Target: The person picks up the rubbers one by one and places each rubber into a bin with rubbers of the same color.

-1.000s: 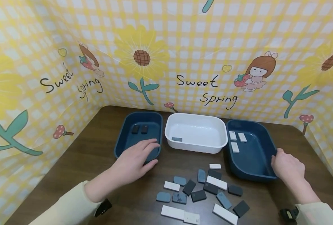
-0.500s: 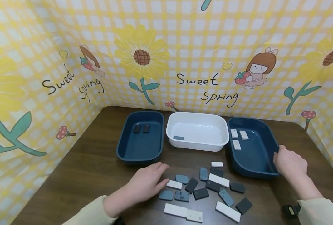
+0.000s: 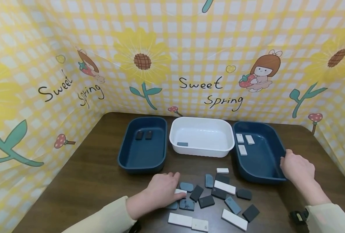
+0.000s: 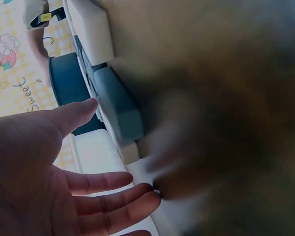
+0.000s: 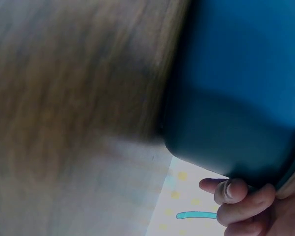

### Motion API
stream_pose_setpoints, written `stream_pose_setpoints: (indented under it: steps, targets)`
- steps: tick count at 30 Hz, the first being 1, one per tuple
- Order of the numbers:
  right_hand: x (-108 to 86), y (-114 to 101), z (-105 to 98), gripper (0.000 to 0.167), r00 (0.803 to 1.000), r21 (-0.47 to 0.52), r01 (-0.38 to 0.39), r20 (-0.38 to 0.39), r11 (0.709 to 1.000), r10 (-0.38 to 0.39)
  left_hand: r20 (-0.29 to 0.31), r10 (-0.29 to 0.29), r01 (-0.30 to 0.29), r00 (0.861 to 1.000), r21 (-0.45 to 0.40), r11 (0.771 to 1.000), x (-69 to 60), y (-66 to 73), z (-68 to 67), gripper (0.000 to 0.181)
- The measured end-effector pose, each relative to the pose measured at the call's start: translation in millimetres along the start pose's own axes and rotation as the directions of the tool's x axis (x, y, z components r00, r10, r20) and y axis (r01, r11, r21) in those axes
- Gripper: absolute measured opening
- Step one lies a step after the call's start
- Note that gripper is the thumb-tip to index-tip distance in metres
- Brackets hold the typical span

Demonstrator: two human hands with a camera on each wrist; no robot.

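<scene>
My left hand is low over the near left of a spread of small flat blocks. Its thumb and fingers stand apart around a white block, partly hidden by the hand. In the left wrist view the fingers are nearly straight, with a gap to the thumb, and a blue-grey block lies beside the thumb tip. My right hand grips the outer rim of the right blue bin, its fingers curled at the bin's edge in the right wrist view. Several white blocks lie in that bin.
A white bin holding one blue-grey block stands in the middle. The left blue bin contains two black blocks. Black, blue-grey and white blocks are spread on the brown table. Patterned cloth hangs behind.
My left hand has come away from the left blue bin, moving toward me and right to the white block among the spread blocks. The right hand has stayed on its bin's rim.
</scene>
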State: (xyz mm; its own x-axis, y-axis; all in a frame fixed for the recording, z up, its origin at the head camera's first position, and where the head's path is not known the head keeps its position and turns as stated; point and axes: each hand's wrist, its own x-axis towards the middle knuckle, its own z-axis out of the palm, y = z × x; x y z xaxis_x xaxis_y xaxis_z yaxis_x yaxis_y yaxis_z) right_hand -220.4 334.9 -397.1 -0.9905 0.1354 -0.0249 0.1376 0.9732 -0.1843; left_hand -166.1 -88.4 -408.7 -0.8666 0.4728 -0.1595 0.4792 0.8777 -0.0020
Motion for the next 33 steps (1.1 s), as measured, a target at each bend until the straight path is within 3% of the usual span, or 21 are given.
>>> stream_pose_setpoints:
  steps: [5,13,25,33]
  targets:
    - [0.2,-0.1,0.7,0.043,1.0,0.002,0.0,-0.002,1.0,0.0,-0.007,0.0,0.0,1.0,-0.001,1.0,5.2,3.3,-1.0,0.063]
    - [-0.9,-0.1,1.8,0.044,1.0,0.001,-0.001,-0.006,1.0,0.001,0.024,-0.029,0.029,0.999,-0.023,0.999,9.1,7.3,3.7,0.072]
    - [-1.8,-1.1,3.8,0.042,1.0,0.002,0.002,-0.008,1.0,-0.001,0.039,-0.005,0.011,0.999,-0.151,0.989,7.4,5.1,-1.6,0.066]
    - [-0.4,-1.2,1.0,0.042,1.0,-0.003,0.001,-0.022,1.0,-0.001,0.036,0.013,-0.004,0.999,-0.238,0.971,6.4,2.3,-4.9,0.05]
